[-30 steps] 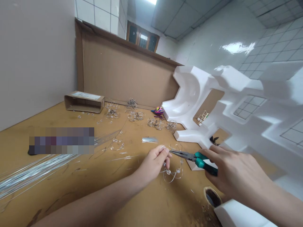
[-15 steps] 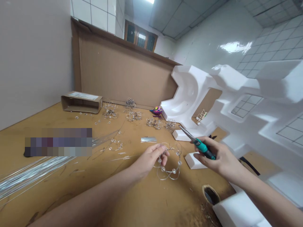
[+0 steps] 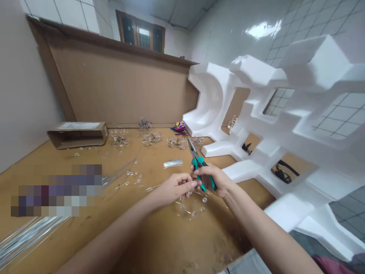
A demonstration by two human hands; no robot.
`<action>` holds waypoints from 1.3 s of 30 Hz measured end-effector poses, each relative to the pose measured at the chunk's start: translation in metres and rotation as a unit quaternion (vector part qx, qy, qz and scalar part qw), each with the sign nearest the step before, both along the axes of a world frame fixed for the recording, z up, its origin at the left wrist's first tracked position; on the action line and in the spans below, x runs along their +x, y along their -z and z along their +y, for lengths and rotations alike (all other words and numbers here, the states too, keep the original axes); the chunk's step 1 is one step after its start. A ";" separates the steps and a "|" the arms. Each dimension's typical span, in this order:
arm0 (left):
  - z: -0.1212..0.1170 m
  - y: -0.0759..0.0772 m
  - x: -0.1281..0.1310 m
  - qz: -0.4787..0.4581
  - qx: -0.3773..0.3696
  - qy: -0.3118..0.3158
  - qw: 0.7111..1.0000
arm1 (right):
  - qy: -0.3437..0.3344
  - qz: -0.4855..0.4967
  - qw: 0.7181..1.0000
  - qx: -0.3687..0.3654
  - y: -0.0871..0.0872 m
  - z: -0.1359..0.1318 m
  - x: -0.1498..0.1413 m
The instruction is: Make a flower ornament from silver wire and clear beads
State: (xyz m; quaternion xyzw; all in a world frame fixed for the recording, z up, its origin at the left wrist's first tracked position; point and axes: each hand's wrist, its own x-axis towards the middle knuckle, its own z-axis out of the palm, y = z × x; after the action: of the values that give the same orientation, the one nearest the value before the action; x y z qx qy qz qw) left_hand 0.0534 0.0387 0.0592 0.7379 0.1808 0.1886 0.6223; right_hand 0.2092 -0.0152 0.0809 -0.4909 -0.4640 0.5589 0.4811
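My left hand (image 3: 174, 187) pinches the top of a loop of thin wire strung with clear beads (image 3: 191, 206), which hangs just above the brown tabletop (image 3: 85, 228). My right hand (image 3: 212, 179) is closed round the teal handles of long-nose pliers (image 3: 196, 160). Their jaws point up and away. The fingertips of both hands touch over the beaded wire.
Several finished bead-and-wire clusters (image 3: 151, 137) lie at the back, by a small colourful toy (image 3: 179, 126) and a flat cardboard box (image 3: 76, 134). Long bundles of wire (image 3: 28, 234) run along the left. Large white foam packing (image 3: 273, 114) fills the right. A cardboard sheet (image 3: 122, 87) backs the table.
My right hand has swung the pliers from pointing left at the wire to upright and moved in against my left hand. The view has shifted right and down.
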 end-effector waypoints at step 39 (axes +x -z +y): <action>-0.017 0.061 -0.059 -0.112 -0.238 -0.243 0.934 | 0.016 -0.320 0.929 0.184 0.064 0.012 -0.022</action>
State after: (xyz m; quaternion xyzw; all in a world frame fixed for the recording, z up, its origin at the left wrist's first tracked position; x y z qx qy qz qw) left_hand -0.0059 0.0221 -0.0020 0.4758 0.3227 0.3669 0.7314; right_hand 0.1867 -0.0036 0.0170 -0.5538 -0.6801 0.2692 0.3978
